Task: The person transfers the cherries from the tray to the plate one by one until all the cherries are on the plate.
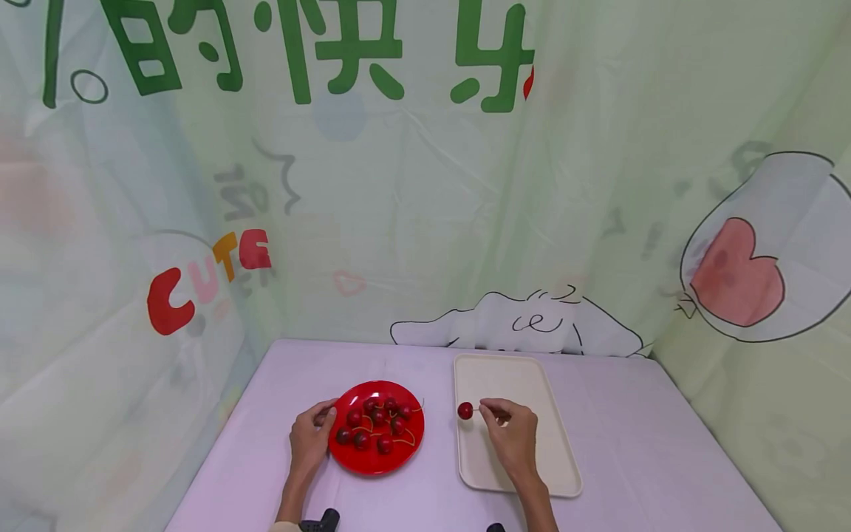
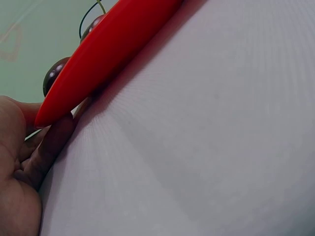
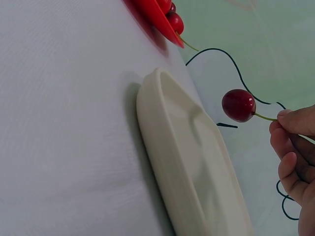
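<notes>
My right hand (image 1: 513, 436) pinches a dark red cherry (image 1: 465, 411) by its thin stem, over the left side of a cream tray (image 1: 558, 473). In the right wrist view the cherry (image 3: 238, 105) hangs sideways from thumb and fingertip, apart from the tray (image 3: 165, 147). Several cherries with stems (image 1: 377, 416) lie on a round red plate (image 1: 372, 464). My left hand (image 1: 309, 437) grips the plate's left rim. Seen from the left wrist, its fingers (image 2: 51, 142) reach under the edge of the plate (image 2: 93, 69).
A pale cloth covers the table (image 1: 625, 443), with the plate on the left and the tray right of the middle. Printed curtains (image 1: 425, 222) hang behind and at both sides. A strip of tablecloth (image 1: 440, 443) separates plate and tray.
</notes>
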A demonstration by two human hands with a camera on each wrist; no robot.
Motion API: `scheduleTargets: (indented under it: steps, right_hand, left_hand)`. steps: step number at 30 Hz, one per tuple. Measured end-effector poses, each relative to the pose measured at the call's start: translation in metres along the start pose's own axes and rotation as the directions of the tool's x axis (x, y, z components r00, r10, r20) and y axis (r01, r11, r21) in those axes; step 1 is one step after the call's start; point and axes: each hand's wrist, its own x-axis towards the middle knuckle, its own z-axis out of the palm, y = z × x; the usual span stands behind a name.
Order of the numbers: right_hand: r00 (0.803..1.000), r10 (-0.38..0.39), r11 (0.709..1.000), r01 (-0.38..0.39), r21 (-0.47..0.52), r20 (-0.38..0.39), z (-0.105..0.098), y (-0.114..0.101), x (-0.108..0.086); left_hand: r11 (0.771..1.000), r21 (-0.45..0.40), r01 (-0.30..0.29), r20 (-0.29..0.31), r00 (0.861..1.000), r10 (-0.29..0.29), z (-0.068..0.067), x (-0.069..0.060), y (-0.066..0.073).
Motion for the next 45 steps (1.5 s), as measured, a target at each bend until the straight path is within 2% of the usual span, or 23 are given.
scheduleTargets:
  steps: [8,18,22,30,36,45]
  right_hand:
    - [1.000,-0.027,1.000,0.027,0.006,0.014,0.003,-0.007,0.004]
    - [0.999,-0.052,0.998,0.052,0.022,0.010,0.009,-0.014,0.008]
    - [0.998,-0.056,0.998,0.055,0.037,0.022,0.013,-0.017,0.010]
    - [1.000,0.011,0.997,-0.013,0.072,0.023,0.016,-0.029,0.009]
    - [0.995,0.089,0.985,-0.093,0.144,0.037,0.024,-0.034,0.009]
    - [0.989,0.103,0.980,-0.120,0.160,0.109,0.038,-0.038,0.003]
  left_hand:
    - [1.000,0.001,0.010,0.001,1.000,-0.010,-0.001,-0.001,0.002]
    - [1.000,-0.002,-0.028,-0.014,0.999,0.028,0.001,0.000,0.005]
    - [1.000,0.000,-0.018,-0.016,1.000,0.018,0.003,0.001,0.004]
    - [1.000,0.010,0.005,-0.008,1.000,-0.005,0.004,0.001,0.002]
    - [1.000,0.020,-0.013,-0.011,1.000,0.013,0.001,0.003,0.001]
    - [1.000,0.022,-0.016,-0.030,0.999,0.017,0.000,0.004,0.001]
